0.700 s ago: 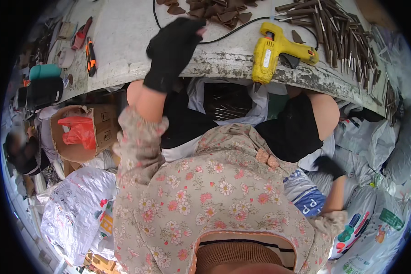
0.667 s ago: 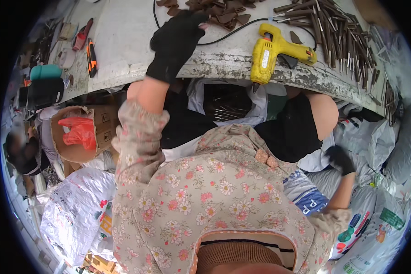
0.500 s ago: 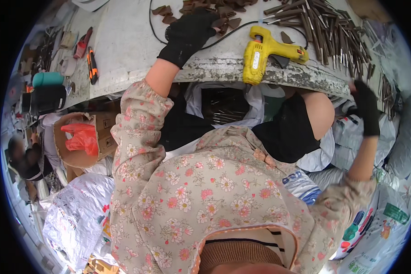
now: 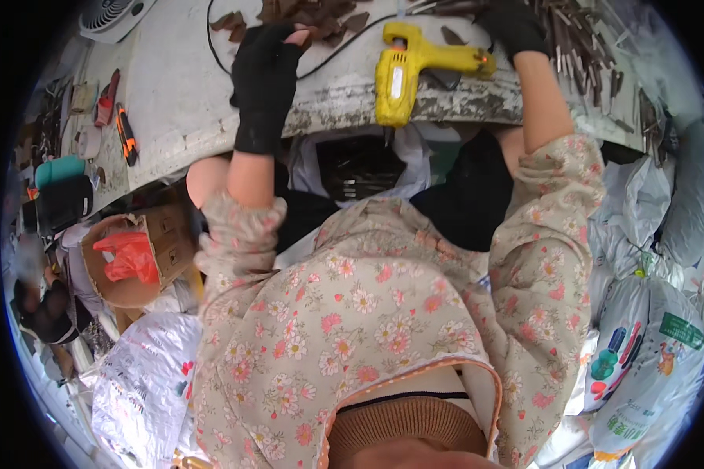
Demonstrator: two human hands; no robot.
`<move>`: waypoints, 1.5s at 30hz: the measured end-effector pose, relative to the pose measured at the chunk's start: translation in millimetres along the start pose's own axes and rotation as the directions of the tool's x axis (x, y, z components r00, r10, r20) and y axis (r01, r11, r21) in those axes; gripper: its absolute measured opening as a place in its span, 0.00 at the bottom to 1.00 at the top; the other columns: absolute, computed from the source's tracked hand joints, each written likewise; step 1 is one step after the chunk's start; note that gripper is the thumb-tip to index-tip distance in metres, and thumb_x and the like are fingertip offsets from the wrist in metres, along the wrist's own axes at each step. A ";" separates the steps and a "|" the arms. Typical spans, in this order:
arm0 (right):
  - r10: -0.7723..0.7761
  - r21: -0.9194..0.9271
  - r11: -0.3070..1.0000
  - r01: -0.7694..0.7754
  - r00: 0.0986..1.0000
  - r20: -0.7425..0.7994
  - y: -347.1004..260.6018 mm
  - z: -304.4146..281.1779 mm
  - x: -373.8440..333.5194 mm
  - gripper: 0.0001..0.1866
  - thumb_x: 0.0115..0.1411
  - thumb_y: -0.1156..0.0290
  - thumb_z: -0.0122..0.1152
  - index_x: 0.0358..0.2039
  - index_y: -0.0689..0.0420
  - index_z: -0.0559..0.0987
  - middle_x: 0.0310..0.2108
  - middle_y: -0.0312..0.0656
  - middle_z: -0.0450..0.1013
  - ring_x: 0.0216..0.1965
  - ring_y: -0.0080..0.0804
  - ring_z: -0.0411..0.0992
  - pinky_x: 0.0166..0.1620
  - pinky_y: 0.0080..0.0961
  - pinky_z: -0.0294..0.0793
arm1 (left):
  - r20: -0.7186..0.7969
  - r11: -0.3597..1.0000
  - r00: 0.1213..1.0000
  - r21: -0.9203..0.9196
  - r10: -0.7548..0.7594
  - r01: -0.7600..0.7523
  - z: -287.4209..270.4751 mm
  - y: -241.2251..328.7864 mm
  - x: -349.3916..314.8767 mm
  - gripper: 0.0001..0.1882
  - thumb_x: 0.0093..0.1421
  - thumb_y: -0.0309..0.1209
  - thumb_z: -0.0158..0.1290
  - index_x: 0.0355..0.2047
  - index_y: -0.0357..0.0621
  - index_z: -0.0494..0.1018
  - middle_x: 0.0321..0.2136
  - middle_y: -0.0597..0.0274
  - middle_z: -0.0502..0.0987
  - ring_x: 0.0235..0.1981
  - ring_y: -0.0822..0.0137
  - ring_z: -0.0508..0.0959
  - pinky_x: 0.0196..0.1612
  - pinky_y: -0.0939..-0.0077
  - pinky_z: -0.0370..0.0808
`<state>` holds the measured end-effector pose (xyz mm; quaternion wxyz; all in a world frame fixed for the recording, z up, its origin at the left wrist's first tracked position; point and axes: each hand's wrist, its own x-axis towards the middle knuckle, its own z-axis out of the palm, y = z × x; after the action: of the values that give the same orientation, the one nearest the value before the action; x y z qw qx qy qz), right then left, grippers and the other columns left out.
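Observation:
My left hand (image 4: 263, 74), in a black glove with bare fingertips, is curled at the near edge of a heap of brown leaf-like pieces (image 4: 332, 27). Whether one of them is in its fingers is hidden. My right hand (image 4: 516, 27), gloved alike, reaches over the near left side of a pile of thin brown sticks with pale ends (image 4: 583, 55). Its fingers are hard to make out against the dark pile. Between both hands a yellow glue gun (image 4: 403, 74) lies on the worn white table (image 4: 180, 94), nozzle over the front edge.
Under the table edge, an open bag (image 4: 309, 156) holds dark sticks. An orange-and-black utility knife (image 4: 125, 134) lies at left, and a fan (image 4: 113, 19) behind it. A carton (image 4: 172, 246) with a red bag stands lower left. Filled plastic bags (image 4: 657, 352) crowd the right. A black cable (image 4: 215, 47) crosses the table.
My right hand has swung in from the table's right edge to the stick pile. My left hand has drawn back slightly toward me from the brown pieces. The view has shifted.

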<state>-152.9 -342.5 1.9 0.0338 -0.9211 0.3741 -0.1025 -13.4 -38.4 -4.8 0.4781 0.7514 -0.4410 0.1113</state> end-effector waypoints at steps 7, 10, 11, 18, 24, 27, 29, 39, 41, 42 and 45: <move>-0.101 -0.005 0.995 0.101 0.994 -0.027 10.6 -10.3 -14.7 0.23 0.54 0.67 0.52 0.52 0.58 0.67 0.50 0.50 0.66 0.51 0.44 0.64 0.53 0.35 0.63 | 0.328 0.601 0.773 -0.491 -0.543 0.631 1.2 63.4 -131.2 0.07 0.58 0.28 0.48 0.31 0.36 0.71 0.24 0.64 0.73 0.23 0.75 0.71 0.28 0.81 0.67; -0.248 -0.150 0.960 0.235 0.966 -0.076 39.1 -1.2 -16.4 0.24 0.53 0.70 0.55 0.51 0.60 0.67 0.49 0.51 0.67 0.49 0.44 0.66 0.50 0.33 0.65 | 0.435 0.494 0.710 -0.514 -0.554 0.701 12.4 71.9 -143.4 0.08 0.56 0.28 0.52 0.34 0.35 0.72 0.25 0.63 0.74 0.23 0.76 0.72 0.26 0.83 0.69; -0.323 0.065 0.940 0.334 0.937 -0.134 37.1 2.8 -31.9 0.24 0.52 0.71 0.56 0.51 0.61 0.67 0.48 0.51 0.67 0.48 0.43 0.67 0.49 0.33 0.66 | 0.540 0.347 0.613 -0.517 -0.577 0.783 12.8 74.7 -144.4 0.08 0.56 0.28 0.52 0.34 0.35 0.71 0.26 0.62 0.74 0.24 0.76 0.73 0.27 0.83 0.69; -0.479 0.319 0.808 0.496 0.867 -0.137 -8.4 15.1 -113.4 0.31 0.49 0.67 0.65 0.52 0.62 0.66 0.43 0.50 0.69 0.39 0.36 0.72 0.39 0.25 0.73 | 0.568 0.228 0.552 -0.542 -0.610 0.809 19.9 74.0 -146.0 0.09 0.55 0.27 0.53 0.35 0.35 0.71 0.25 0.62 0.75 0.23 0.77 0.73 0.27 0.83 0.70; -0.192 0.341 0.936 0.089 0.940 0.282 -51.4 -29.9 -117.1 0.31 0.49 0.62 0.65 0.51 0.60 0.67 0.41 0.51 0.70 0.39 0.38 0.71 0.40 0.29 0.72 | 0.614 0.207 0.506 -0.493 -0.606 0.845 22.7 77.1 -143.8 0.11 0.58 0.30 0.50 0.38 0.34 0.71 0.28 0.64 0.75 0.27 0.76 0.74 0.31 0.83 0.71; -0.425 0.245 0.886 0.393 0.900 0.096 -15.9 2.9 -104.4 0.30 0.48 0.63 0.64 0.51 0.59 0.68 0.44 0.50 0.70 0.43 0.42 0.69 0.45 0.31 0.69 | 0.597 0.192 0.507 -0.512 -0.622 0.838 24.3 82.5 -138.1 0.11 0.58 0.30 0.50 0.37 0.35 0.71 0.28 0.64 0.75 0.27 0.77 0.74 0.31 0.83 0.71; -0.506 0.203 0.848 0.489 0.862 0.041 -5.7 9.2 -103.5 0.30 0.48 0.63 0.64 0.51 0.59 0.68 0.44 0.49 0.70 0.44 0.43 0.69 0.47 0.32 0.68 | 0.582 0.223 0.546 -0.534 -0.603 0.815 24.0 84.3 -134.0 0.11 0.58 0.31 0.50 0.37 0.34 0.71 0.28 0.64 0.75 0.27 0.77 0.74 0.31 0.84 0.71; -0.471 0.595 0.689 0.414 0.880 -0.066 -12.9 11.8 -131.0 0.28 0.48 0.66 0.65 0.50 0.58 0.69 0.45 0.45 0.69 0.46 0.36 0.68 0.43 0.25 0.70 | 0.493 0.380 0.606 -0.486 -0.624 0.787 17.5 86.1 -131.5 0.12 0.58 0.33 0.50 0.35 0.34 0.71 0.25 0.62 0.75 0.24 0.75 0.74 0.27 0.82 0.70; -0.368 0.938 0.346 0.012 0.921 0.124 -28.7 0.9 -156.7 0.25 0.51 0.67 0.63 0.49 0.59 0.69 0.43 0.42 0.70 0.44 0.32 0.69 0.39 0.21 0.71 | 0.535 0.239 0.596 -0.591 -0.598 0.771 12.6 85.3 -132.4 0.14 0.59 0.35 0.48 0.35 0.35 0.71 0.24 0.64 0.74 0.22 0.76 0.72 0.27 0.83 0.69; -0.352 0.885 0.460 0.066 0.929 0.113 -31.2 -0.6 -168.0 0.21 0.53 0.68 0.59 0.48 0.57 0.71 0.40 0.44 0.73 0.42 0.33 0.71 0.40 0.23 0.70 | 0.529 0.240 0.595 -0.592 -0.605 0.770 13.4 83.1 -133.5 0.14 0.59 0.35 0.48 0.35 0.35 0.71 0.24 0.64 0.74 0.22 0.76 0.72 0.27 0.83 0.69; -0.361 0.869 0.495 -0.017 0.905 0.223 -49.0 -34.3 -206.1 0.17 0.55 0.73 0.55 0.47 0.56 0.73 0.37 0.43 0.75 0.40 0.31 0.73 0.41 0.23 0.70 | 0.258 0.749 0.869 -0.439 -0.423 0.495 14.1 75.3 -136.6 0.15 0.61 0.39 0.47 0.32 0.38 0.71 0.21 0.66 0.72 0.20 0.75 0.70 0.26 0.83 0.68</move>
<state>-270.8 -163.4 8.5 0.5429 -0.8178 0.1643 -0.0969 -155.0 14.4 -45.9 0.6328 0.6957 -0.2886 -0.1797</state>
